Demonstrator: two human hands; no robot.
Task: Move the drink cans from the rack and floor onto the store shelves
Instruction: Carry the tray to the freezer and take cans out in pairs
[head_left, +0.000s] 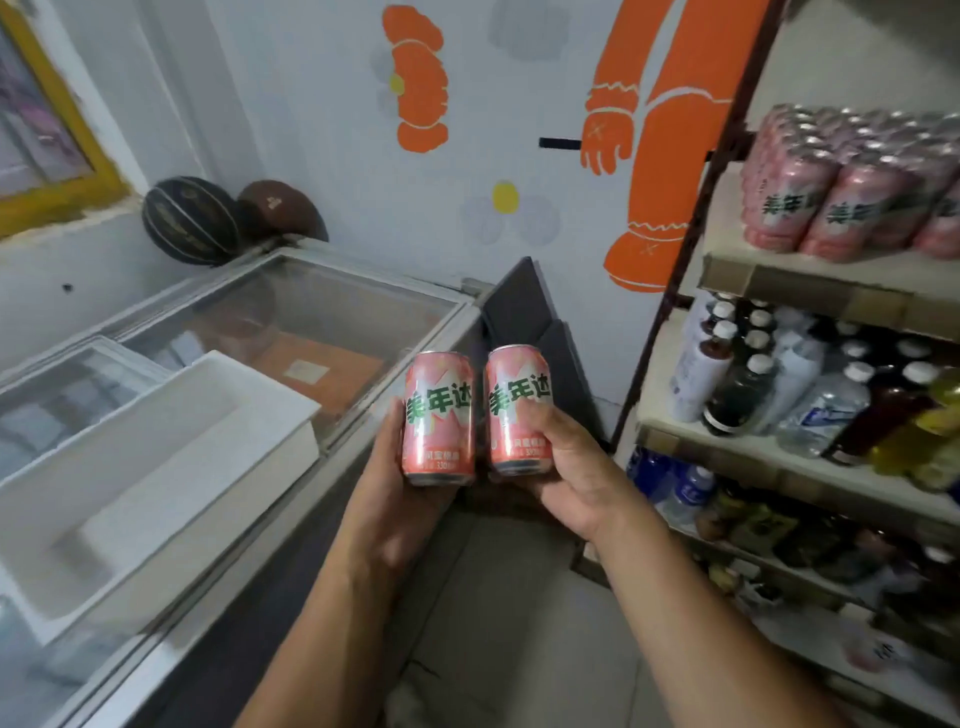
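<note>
I hold two pink drink cans upright, side by side, in front of me. My left hand (387, 499) grips the left can (439, 415) from behind and below. My right hand (566, 467) grips the right can (518, 408), thumb across its front. To the right stands the store shelf unit (810, 283); its upper shelf carries several matching pink cans (841, 202) in rows. Both held cans hang over the floor, left of the shelves and apart from them.
A glass-topped chest freezer (332, 322) fills the left, with a white foam box (156, 467) on it and two basketballs (192, 221) behind. Lower shelves hold several bottles (810, 395). Dark panels (530, 317) lean on the painted wall. Grey floor (509, 623) lies below.
</note>
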